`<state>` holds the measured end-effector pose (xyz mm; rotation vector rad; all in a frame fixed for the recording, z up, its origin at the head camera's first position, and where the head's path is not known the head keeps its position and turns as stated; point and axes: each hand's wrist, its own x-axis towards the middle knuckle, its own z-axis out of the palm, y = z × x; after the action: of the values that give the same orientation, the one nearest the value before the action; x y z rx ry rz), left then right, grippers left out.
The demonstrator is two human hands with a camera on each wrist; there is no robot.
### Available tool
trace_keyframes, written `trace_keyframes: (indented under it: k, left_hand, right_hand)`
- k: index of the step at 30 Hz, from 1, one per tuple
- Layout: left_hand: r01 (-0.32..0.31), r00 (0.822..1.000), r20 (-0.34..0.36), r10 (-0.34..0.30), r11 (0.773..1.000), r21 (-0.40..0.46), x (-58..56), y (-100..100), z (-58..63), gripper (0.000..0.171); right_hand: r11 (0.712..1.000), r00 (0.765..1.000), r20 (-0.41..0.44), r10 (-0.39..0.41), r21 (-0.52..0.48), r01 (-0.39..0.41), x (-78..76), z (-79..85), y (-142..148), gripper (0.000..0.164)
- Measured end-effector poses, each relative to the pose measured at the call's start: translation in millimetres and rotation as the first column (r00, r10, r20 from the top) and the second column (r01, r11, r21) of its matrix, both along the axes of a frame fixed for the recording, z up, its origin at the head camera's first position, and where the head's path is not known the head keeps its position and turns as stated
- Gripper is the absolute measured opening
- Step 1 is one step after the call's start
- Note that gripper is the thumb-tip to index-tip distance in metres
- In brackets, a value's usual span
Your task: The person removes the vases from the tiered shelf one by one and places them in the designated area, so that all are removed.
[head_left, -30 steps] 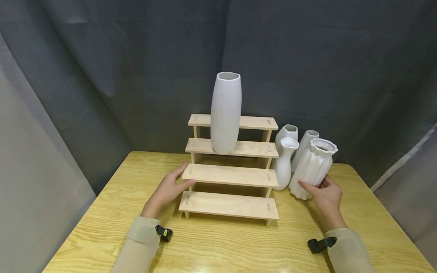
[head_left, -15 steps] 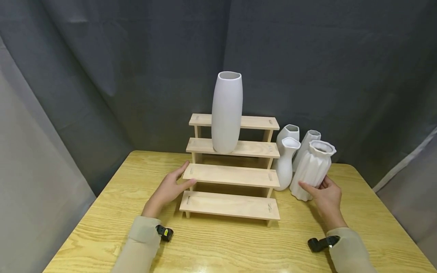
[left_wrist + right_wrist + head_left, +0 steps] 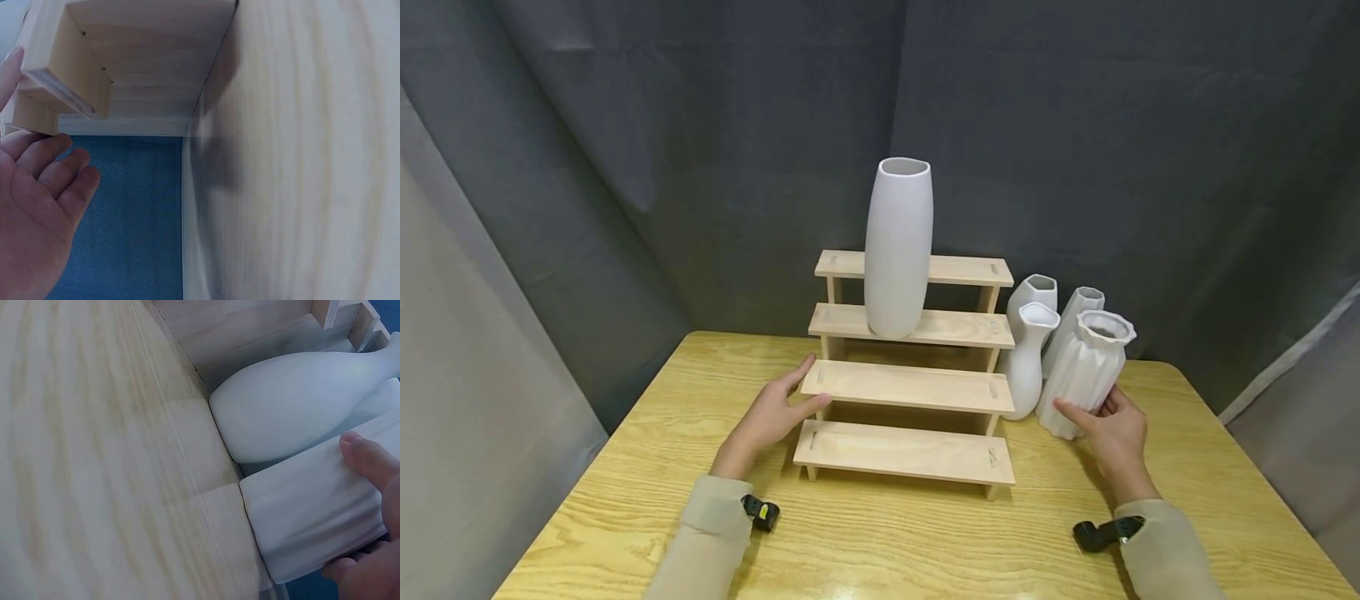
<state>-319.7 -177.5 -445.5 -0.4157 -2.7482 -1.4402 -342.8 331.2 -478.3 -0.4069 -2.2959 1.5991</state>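
A white vase with pleated sides and a scalloped rim (image 3: 1086, 375) stands at the right end of the group. My right hand (image 3: 1112, 429) holds it low down, thumb on the near side and fingers round the far side. In the right wrist view the base of this pleated vase (image 3: 312, 506) meets the tabletop. My left hand (image 3: 767, 417) lies at the left end of a stepped wooden stand (image 3: 906, 385), thumb and forefinger spread against its third shelf from the top. The left wrist view shows that palm (image 3: 31, 212) with its fingers relaxed beside the stand.
A tall white vase (image 3: 898, 250) stands on the stand's second shelf from the top. Right of the stand are a narrow-necked white vase (image 3: 1024, 367), a white vase behind it (image 3: 1033, 287) and a slim faceted one (image 3: 1075, 321). Dark curtains (image 3: 737, 167) hang behind the wooden table (image 3: 880, 542).
The pleated vase's rim has shifted slightly left and down, with my right hand moving a little along with it. My left hand and the stand look the same.
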Motion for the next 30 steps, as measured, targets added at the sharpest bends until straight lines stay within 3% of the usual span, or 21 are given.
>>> trace_keyframes:
  k: [30]
  left_hand:
    - [0.005,1.000,-0.001,-0.005,1.000,0.003,1.3,0.6,0.7,0.086]
  right_hand:
    - [0.996,0.999,-0.023,0.035,0.078,-0.033,-5.4,-3.1,-1.2,0.083]
